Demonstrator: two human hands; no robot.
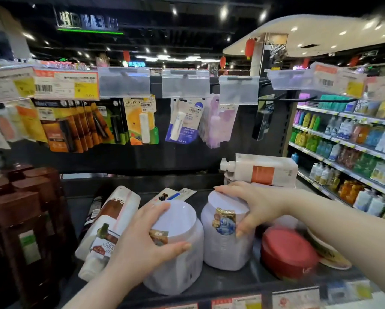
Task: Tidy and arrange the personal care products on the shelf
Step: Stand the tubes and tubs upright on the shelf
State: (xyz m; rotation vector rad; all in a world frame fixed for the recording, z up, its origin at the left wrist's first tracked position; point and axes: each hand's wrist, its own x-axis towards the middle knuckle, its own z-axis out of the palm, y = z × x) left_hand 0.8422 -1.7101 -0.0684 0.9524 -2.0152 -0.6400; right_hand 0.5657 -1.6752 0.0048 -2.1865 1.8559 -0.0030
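From the head camera, your left hand (142,237) is curled over the lid of the left lavender tub (182,270). The fingers wrap the far rim and the thumb lies across the front, so it has a firm hold. Your right hand (249,204) grips the right lavender tub (222,253) the same way, with fingers over the lid and the thumb pointing down beside the label.

Both tubs stand upright on the dark shelf (220,284), just beside each other near its front edge. Left of them, white bottles (111,219) lie on their sides, touching your left hand. Brown bottles (20,219) stand further left. A red-lidded tub (287,248) sits tilted just right of the right tub. Behind your right hand, a white pump bottle (262,168) lies on its side. Lip balm packs (142,119) hang from hooks above the shelf.
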